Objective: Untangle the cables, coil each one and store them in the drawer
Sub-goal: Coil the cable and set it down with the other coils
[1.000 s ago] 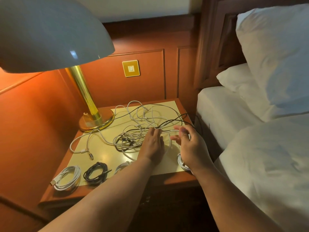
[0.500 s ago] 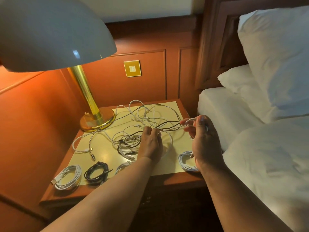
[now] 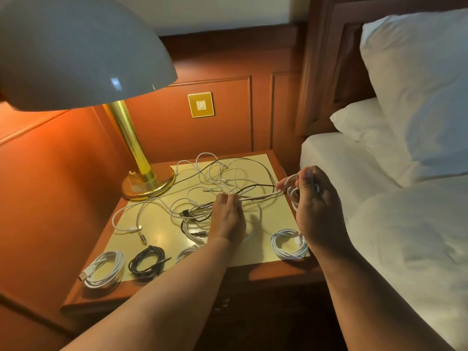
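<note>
A tangle of white and black cables point(image 3: 217, 181) lies spread over the nightstand top point(image 3: 162, 231). My left hand point(image 3: 226, 216) presses on the tangle and pinches a white strand at its fingertips. My right hand point(image 3: 314, 206) is raised at the table's right edge, fingers closed around small loops of a white cable point(image 3: 291, 190) that runs taut to my left hand. Finished coils lie along the front: a white coil point(image 3: 103, 268), a black coil point(image 3: 147, 262), a white coil point(image 3: 186, 252) half hidden by my left forearm, and another white coil point(image 3: 288, 243) under my right wrist.
A brass lamp point(image 3: 141, 178) with a big white shade point(image 3: 76, 49) stands at the back left of the nightstand. Wood panelling with a brass switch plate point(image 3: 200, 104) rises behind. A bed with white pillows point(image 3: 415, 97) sits close on the right. The drawer is not visible.
My right hand rose from the table surface toward the right edge, pulling the white cable out of the tangle and winding loops. My left hand stayed on the pile.
</note>
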The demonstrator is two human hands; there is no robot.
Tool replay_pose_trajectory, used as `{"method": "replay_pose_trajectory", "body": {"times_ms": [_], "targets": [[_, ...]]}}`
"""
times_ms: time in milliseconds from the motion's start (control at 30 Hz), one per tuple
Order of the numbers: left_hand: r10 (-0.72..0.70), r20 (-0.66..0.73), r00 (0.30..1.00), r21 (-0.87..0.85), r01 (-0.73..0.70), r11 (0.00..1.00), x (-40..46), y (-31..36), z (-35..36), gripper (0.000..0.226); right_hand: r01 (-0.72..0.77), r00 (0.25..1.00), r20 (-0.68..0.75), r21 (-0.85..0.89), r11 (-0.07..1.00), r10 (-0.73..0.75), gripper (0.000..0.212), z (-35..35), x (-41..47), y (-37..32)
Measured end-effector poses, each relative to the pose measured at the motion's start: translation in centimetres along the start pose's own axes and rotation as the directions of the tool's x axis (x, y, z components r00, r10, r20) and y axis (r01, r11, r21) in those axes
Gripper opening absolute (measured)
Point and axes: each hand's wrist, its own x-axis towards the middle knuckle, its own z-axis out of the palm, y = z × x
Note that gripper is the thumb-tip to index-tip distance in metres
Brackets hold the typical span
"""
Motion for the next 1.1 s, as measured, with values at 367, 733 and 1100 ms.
{"method": "replay_pose_trajectory", "body": {"times_ms": [367,733,1100], "targets": [[-0.009,0.005,1.000,0.027,0.009,1.000,0.1,0.1,0.0,0.039,-0.701,0.637,0.401,-0.053,0.711,0.658,0.040,0.7,-0.6,0.6],[0.068,0.029,0.997,0.140,-0.071,0.988,-0.3,0.1,-0.1,0.048,-0.632,0.726,0.302,-0.063,0.772,0.618,0.030,2.3,-1.6,0.9],[0.000,-0.010,1.000,0.092,0.001,0.996,-0.5,0.6,-0.7,0.049,-0.613,0.760,0.157,0.496,0.615,0.630,0.042,1.5,-0.7,0.3]]}}
